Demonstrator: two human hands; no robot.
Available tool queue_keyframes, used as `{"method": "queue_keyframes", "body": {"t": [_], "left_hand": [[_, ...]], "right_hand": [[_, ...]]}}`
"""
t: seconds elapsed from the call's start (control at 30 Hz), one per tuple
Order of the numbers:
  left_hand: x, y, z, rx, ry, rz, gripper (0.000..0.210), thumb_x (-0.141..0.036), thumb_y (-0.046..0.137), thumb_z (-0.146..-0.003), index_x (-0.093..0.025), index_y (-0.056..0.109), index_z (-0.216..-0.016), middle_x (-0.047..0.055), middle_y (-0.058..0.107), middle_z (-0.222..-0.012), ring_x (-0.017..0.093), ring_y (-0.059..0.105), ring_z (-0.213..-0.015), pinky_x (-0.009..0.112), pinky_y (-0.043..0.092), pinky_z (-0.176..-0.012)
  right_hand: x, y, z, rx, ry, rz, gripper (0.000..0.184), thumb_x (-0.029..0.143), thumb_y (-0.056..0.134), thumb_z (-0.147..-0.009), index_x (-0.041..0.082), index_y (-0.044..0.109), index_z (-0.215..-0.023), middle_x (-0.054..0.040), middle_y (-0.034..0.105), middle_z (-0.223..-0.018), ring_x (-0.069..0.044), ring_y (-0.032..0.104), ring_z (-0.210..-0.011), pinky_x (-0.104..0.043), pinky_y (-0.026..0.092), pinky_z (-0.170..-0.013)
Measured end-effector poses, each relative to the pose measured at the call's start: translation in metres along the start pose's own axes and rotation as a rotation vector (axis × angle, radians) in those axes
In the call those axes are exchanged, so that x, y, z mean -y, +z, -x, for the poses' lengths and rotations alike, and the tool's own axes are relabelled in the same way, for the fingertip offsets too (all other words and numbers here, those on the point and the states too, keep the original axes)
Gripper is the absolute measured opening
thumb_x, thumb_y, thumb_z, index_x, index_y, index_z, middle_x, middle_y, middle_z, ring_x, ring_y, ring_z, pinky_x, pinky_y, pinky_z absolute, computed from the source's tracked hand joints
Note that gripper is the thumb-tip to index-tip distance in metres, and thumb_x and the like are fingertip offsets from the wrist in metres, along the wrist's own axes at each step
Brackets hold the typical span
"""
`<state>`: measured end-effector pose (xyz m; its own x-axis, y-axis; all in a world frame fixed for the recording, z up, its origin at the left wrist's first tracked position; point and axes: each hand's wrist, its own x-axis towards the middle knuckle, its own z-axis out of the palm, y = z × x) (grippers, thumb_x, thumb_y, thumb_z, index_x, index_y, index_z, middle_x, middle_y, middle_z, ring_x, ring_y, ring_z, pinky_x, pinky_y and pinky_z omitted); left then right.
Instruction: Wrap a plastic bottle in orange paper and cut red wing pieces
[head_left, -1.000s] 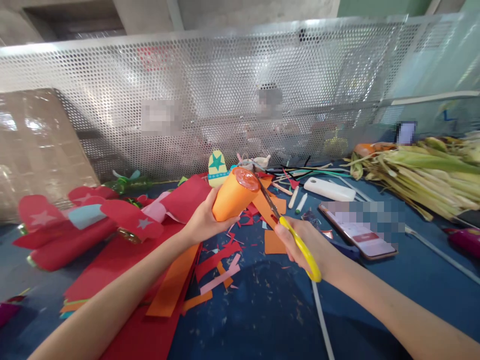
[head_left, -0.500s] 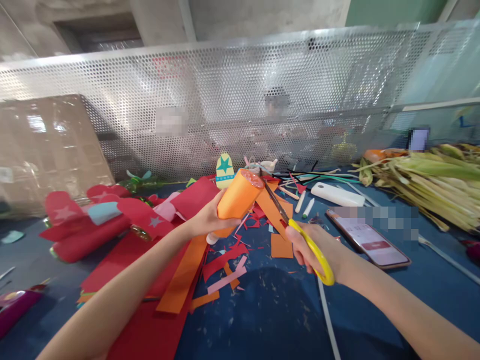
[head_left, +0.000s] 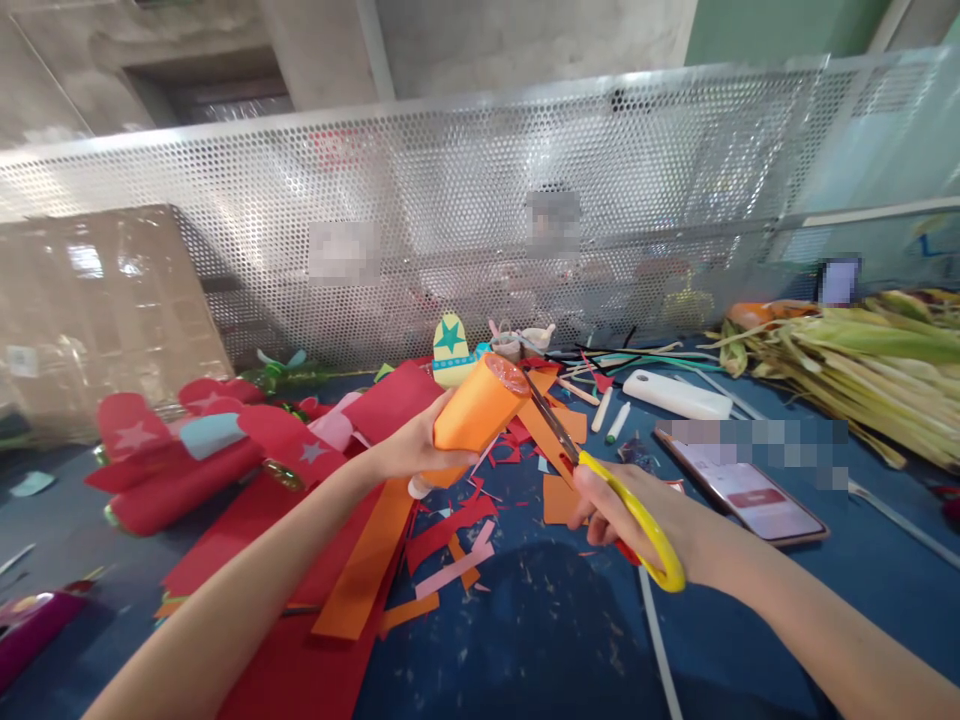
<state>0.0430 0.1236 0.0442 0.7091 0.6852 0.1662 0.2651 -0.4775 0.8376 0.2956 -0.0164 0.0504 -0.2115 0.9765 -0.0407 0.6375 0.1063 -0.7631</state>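
My left hand is wrapped round a plastic bottle covered in orange paper, held tilted with its clear bottom up and to the right. Its white cap shows below my fingers. In my right hand are scissors with a yellow handle, their blades reaching to the bottle's clear end. Whether the blades touch the paper I cannot tell. Under the hands lie orange, red and pink paper scraps. An orange paper strip rests on red sheets at the left.
A red model plane stands left, beside a cardboard sheet. A phone, a white glue gun-like object and corn husks lie right. A perforated metal panel closes off the back.
My right hand and the scissors have shifted slightly right and down, with the handle turned a little. The bottle stays in my left hand, and the whole view has tipped slightly upward.
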Motion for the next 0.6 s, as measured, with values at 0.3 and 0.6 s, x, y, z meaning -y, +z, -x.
{"method": "queue_keyframes", "body": {"t": [0.3,0.6], "left_hand": [[-0.0086,0.0057,0.0032,-0.020,-0.023,-0.031,0.076,-0.034,0.075,-0.067,-0.021,0.039,-0.134,0.006,0.063,-0.099,0.023,0.064,-0.084,0.036,0.057,-0.068],[-0.0086,0.0028,0.0030,0.030,-0.036,0.001,0.081,-0.031,0.074,-0.068,-0.021,0.036,-0.138,0.008,0.064,-0.102,0.025,0.065,-0.086,0.041,0.056,-0.074]], "right_hand": [[-0.0006,-0.0013,-0.0016,-0.007,-0.031,0.032,0.074,0.082,0.010,-0.081,0.021,0.051,-0.069,-0.0065,0.063,-0.059,-0.020,0.063,-0.055,-0.030,0.045,-0.052],[0.0043,-0.0025,-0.0009,0.027,0.028,-0.015,0.066,0.081,0.014,-0.083,0.024,0.035,-0.059,0.0032,0.045,-0.041,-0.011,0.047,-0.034,-0.024,0.034,-0.040]]}}
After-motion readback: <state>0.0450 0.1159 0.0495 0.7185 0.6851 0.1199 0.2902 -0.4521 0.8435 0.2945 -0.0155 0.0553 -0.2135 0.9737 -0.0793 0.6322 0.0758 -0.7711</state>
